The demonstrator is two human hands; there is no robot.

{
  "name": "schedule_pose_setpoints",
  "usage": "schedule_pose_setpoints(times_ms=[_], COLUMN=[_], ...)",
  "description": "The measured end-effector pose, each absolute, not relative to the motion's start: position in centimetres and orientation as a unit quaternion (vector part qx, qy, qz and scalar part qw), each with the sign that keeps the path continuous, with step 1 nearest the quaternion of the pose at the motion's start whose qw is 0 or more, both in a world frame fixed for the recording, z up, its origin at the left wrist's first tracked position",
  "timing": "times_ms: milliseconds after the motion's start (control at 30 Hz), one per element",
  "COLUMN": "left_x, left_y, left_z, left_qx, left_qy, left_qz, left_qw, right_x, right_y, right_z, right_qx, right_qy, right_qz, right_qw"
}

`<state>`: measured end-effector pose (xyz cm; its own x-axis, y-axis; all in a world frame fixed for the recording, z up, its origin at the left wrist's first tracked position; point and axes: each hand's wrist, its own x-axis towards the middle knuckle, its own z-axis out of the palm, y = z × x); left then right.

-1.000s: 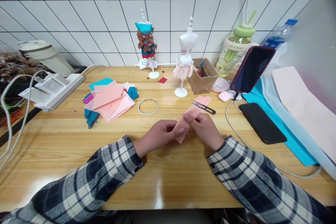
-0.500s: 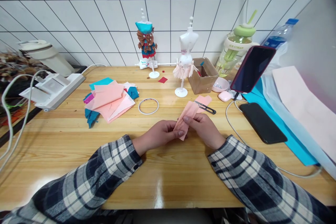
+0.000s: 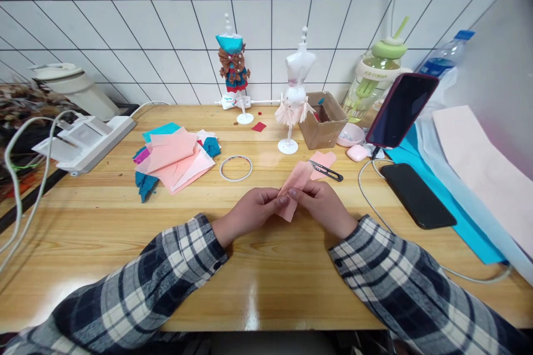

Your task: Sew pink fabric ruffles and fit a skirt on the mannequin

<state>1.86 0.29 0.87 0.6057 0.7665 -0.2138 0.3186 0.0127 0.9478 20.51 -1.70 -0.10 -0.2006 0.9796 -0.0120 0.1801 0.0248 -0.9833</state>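
Observation:
A strip of pink crepe paper [image 3: 298,176] is pinched at its middle between my two hands, above the wooden table. My left hand [image 3: 255,211] grips its left edge with thumb and fingers. My right hand [image 3: 323,205] holds the right edge, the thumbs almost meeting. Some fingers are hidden behind the paper. Just beyond my right hand lie thread snips [image 3: 327,171], resting over another pink piece [image 3: 323,162]. Farther back stands a small white dress form [image 3: 298,69] with a pale pink ruffled skirt [image 3: 290,113].
A second dress form [image 3: 233,64] wears a teal, brown and red outfit. Pink and teal paper sheets [image 3: 175,155] are piled at left, near a white ring [image 3: 236,168]. A cardboard box [image 3: 322,130], a propped phone [image 3: 402,111], a flat phone [image 3: 417,195] and a cable occupy the right.
The pink strip has turned a little more upright and now bunches at its middle. My thumbs have drawn closer together. The things around have stayed in place.

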Motion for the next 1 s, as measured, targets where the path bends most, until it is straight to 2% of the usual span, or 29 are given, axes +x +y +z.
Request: schedule_pose_setpoints(times_ms=[167, 467, 600, 800, 1000], left_x=[1.85, 2.03, 2.18, 2.47, 2.30], left_y=[0.35, 0.45, 0.31, -0.12, 0.16], left_z=[0.58, 0.31, 0.52, 0.81, 0.69], left_qx=[0.645, 0.661, 0.668, 0.670, 0.586], left_qy=[0.412, 0.416, 0.415, 0.399, 0.391], left_qz=[0.190, 0.195, 0.198, 0.189, 0.203], left_qw=[0.615, 0.594, 0.585, 0.597, 0.681], right_x=[20.47, 20.07, 19.83, 20.00, 20.65], right_y=[-1.57, -1.74, -1.75, -2.06, -2.25], right_z=[-0.38, -0.29, -0.09, 0.02, 0.07], right_qx=[-0.441, -0.472, -0.490, -0.520, -0.428], right_qy=[-0.572, -0.571, -0.615, -0.717, -0.796], right_qz=[0.525, 0.512, 0.437, 0.208, 0.162], right_qw=[0.450, 0.434, 0.438, 0.414, 0.396])
